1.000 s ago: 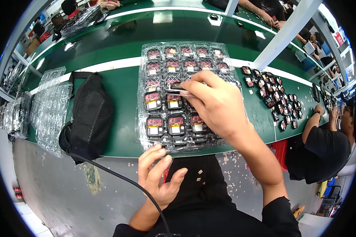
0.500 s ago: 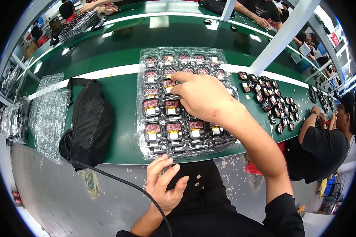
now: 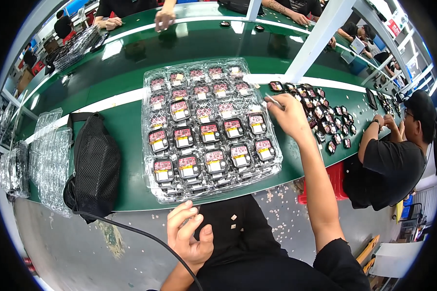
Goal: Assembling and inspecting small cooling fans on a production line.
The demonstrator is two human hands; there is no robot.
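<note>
Our right hand (image 3: 289,114) has moved off the clear tray (image 3: 206,131) of small dark parts to its right edge, beside the loose parts (image 3: 325,116) on the green tabletop (image 3: 126,121), pinching thin tweezers (image 3: 274,100). Our left hand (image 3: 189,235) stays below, fingers loosely curled, empty.

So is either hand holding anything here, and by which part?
The right hand pinches a thin tool, apparently tweezers, by its rear end, tip pointing away. The left hand holds nothing.
</note>
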